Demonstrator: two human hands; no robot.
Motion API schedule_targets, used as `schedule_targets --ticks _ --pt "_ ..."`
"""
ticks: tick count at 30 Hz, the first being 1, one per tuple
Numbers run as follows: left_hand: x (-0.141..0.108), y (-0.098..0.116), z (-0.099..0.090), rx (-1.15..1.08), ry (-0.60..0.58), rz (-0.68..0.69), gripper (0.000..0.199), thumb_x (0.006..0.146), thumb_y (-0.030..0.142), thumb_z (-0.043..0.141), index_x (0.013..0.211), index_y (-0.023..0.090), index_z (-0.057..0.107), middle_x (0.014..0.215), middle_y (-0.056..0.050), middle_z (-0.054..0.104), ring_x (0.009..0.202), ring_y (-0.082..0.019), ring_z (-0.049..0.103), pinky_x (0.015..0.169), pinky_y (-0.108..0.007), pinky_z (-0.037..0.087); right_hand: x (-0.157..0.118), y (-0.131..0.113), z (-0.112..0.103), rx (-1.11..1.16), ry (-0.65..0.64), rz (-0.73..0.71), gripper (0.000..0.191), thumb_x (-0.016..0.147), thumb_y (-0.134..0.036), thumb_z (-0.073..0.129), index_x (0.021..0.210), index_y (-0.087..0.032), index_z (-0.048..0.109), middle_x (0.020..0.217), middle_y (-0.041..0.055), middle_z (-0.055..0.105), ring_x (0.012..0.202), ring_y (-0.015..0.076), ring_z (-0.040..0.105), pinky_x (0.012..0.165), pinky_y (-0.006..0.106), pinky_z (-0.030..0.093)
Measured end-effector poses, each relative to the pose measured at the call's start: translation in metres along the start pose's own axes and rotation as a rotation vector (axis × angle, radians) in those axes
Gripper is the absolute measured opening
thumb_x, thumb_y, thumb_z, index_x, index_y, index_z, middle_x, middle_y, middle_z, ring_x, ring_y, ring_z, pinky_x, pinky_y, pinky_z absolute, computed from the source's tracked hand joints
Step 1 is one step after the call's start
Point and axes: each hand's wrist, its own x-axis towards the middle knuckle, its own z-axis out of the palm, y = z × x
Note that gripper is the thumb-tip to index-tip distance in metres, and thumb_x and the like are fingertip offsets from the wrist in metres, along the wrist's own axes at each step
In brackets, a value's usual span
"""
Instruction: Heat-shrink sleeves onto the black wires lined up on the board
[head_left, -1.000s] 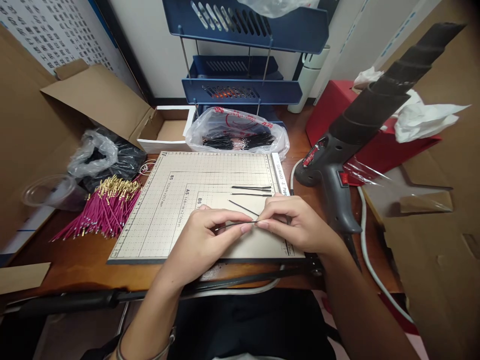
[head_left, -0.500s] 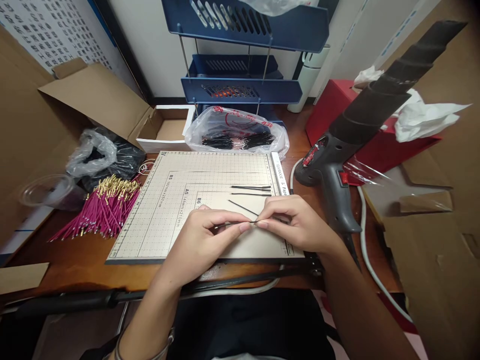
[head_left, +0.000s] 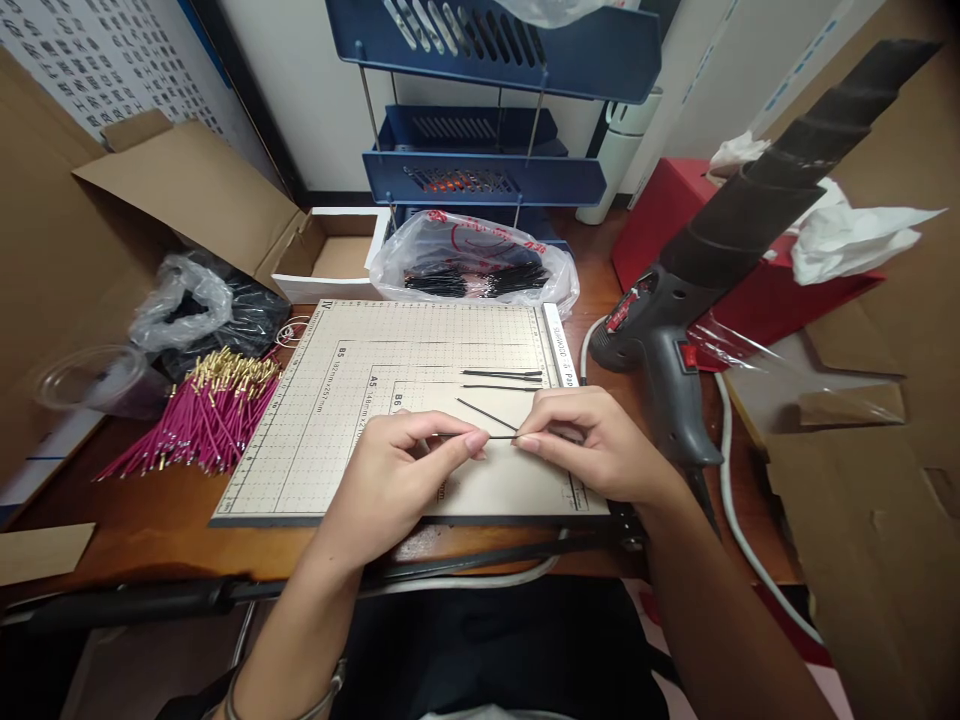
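Note:
Above the gridded board of a paper cutter (head_left: 300, 440), a thin black wire (head_left: 501, 437) is stretched between my two hands. My left hand (head_left: 409, 455) pinches it between thumb and index finger, its left end mostly hidden behind the fingers. My right hand (head_left: 581, 440) is closed in a pinch on the wire's right part. Another black wire (head_left: 484, 412) slants across the board, its right end disappearing behind my right hand. Just beyond, several more black wires (head_left: 502, 380) lie side by side near the board's right edge.
Left of the board is a heap of magenta wires with gold tips (head_left: 217, 415). A clear bag of black wires (head_left: 476, 270) sits behind, before a blue shelf rack (head_left: 484, 180). A heat gun (head_left: 667, 330) and a red tissue box (head_left: 660, 220) are at right. The cutter's arm (head_left: 480, 560) runs in front.
My left hand has slid left, away from my right hand, so a longer stretch of wire shows between them. My right hand has hardly moved.

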Motion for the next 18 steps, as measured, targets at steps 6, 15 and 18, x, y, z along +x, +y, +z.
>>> schedule_targets --ticks 6,15,18 --pt "0.001 0.0038 -0.0011 -0.017 0.026 -0.005 0.027 0.091 0.04 0.075 0.076 0.019 0.082 0.068 -0.004 0.074 0.057 -0.013 0.056 0.052 -0.024 0.041 -0.0004 0.0009 0.0004 0.036 0.014 0.029 0.017 0.093 -0.023 0.071 0.078 -0.016 0.075 0.068 0.0006 0.066 0.06 0.0089 0.055 0.053 0.022 0.038" --pt "0.0028 0.0027 -0.0026 -0.097 0.041 0.041 0.028 0.095 0.036 0.073 0.073 0.018 0.077 0.072 -0.003 0.074 0.071 -0.015 0.064 0.07 -0.025 0.049 -0.0013 0.0003 -0.0001 0.043 0.028 0.053 0.018 0.092 -0.025 0.071 0.077 -0.016 0.075 0.067 0.001 0.065 0.057 0.0092 0.051 0.052 0.023 0.036" --pt "0.0034 0.0038 -0.0019 -0.085 0.08 0.024 0.03 0.096 0.039 0.072 0.074 0.018 0.075 0.074 -0.003 0.073 0.07 -0.015 0.063 0.069 -0.026 0.049 -0.0015 0.0009 0.0 0.04 0.04 0.057 0.02 0.093 -0.026 0.071 0.075 -0.016 0.074 0.066 0.0012 0.065 0.057 0.0095 0.051 0.052 0.023 0.035"
